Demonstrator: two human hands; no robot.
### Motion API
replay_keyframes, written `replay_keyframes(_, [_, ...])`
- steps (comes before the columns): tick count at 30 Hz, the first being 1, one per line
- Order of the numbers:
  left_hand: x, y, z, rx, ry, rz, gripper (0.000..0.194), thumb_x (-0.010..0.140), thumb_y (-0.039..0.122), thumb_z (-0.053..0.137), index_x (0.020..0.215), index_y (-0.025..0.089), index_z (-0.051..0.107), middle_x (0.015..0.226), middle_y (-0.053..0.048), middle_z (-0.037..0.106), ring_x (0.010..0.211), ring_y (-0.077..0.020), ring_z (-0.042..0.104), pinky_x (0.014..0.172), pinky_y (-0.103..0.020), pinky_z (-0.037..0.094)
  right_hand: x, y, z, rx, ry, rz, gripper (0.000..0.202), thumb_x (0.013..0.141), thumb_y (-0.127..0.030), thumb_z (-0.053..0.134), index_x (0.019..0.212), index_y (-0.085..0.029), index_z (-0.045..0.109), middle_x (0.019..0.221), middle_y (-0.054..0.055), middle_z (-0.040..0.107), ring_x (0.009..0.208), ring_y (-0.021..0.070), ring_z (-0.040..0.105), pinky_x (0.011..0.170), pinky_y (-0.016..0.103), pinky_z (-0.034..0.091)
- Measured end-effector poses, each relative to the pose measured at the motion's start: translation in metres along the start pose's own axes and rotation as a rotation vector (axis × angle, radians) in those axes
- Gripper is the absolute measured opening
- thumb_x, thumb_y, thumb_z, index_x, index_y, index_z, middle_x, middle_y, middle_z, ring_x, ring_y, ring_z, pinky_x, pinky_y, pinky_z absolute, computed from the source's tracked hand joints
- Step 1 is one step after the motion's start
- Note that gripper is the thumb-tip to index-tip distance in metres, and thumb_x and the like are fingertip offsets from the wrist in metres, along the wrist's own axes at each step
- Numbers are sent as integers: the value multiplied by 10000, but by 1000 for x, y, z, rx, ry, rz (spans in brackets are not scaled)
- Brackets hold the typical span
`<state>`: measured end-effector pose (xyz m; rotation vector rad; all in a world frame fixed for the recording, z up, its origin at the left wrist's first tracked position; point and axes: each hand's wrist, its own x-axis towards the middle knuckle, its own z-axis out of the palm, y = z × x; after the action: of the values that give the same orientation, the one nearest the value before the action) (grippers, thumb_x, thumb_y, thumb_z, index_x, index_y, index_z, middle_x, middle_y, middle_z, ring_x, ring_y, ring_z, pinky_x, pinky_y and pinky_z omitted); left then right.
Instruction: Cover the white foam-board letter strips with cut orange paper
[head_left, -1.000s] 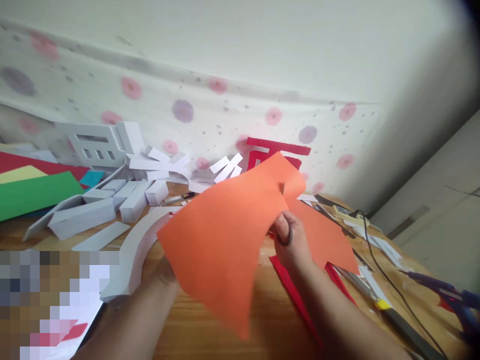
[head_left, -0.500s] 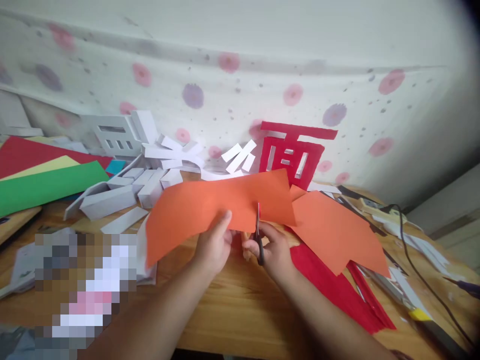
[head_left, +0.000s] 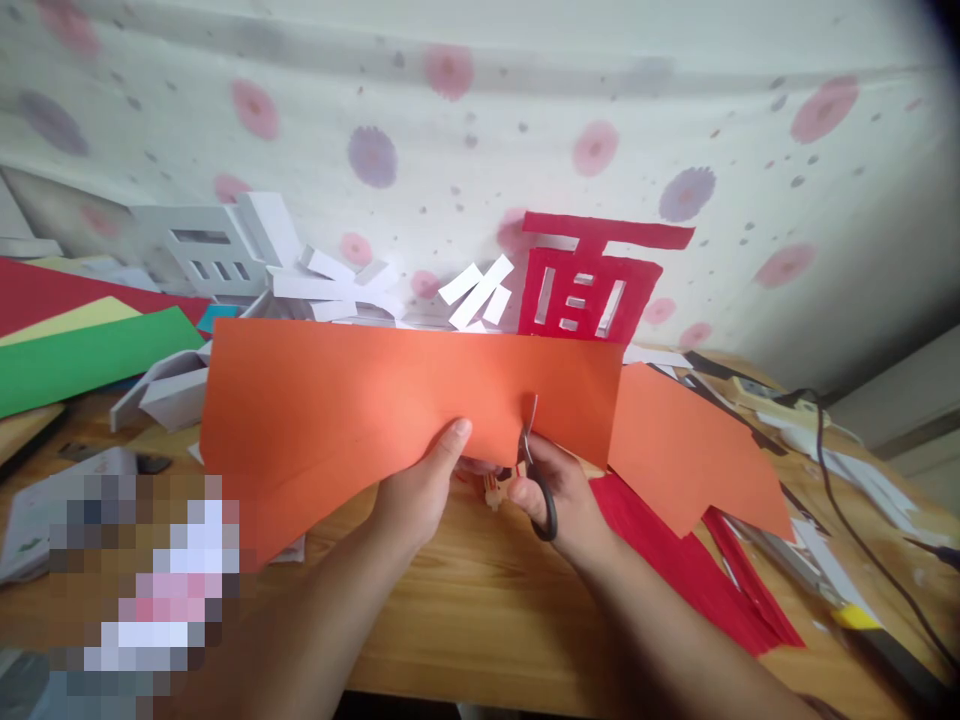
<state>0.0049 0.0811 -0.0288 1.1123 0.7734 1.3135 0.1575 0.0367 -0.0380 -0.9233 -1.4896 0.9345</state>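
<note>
While the left hand (head_left: 420, 490) is pinching the lower edge of the orange sheet (head_left: 360, 410), whose long axis is running left to right above the tabletop (head_left: 465, 620), the right hand (head_left: 559, 495) is gripping scissors (head_left: 536, 470) biting upward into that edge just beside it. Compared with half a second ago, the sheet is lying flatter and spreading wider leftward.
</note>
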Motion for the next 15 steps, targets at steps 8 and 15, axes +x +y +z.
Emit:
replay_keyframes(8, [3, 0, -6, 63, -17, 63, 266, 796, 403, 689, 937, 178, 676, 816, -41, 718, 596, -187, 662, 556, -319, 584, -2, -3, -1, 21, 27, 43, 458, 742, -622, 681, 789, -173, 601, 694, 1, 523, 655, 146, 478, 623, 278, 383])
replay_keyframes(15, [9, 13, -10, 137, -8, 93, 269, 781, 410, 694, 725, 149, 662, 635, -23, 659, 582, -171, 627, 592, -303, 551, 0, -13, -6, -38, -83, 106, 517, 735, -692, 632, 808, -180, 622, 729, 37, 571, 676, 170, 488, 640, 311, 380])
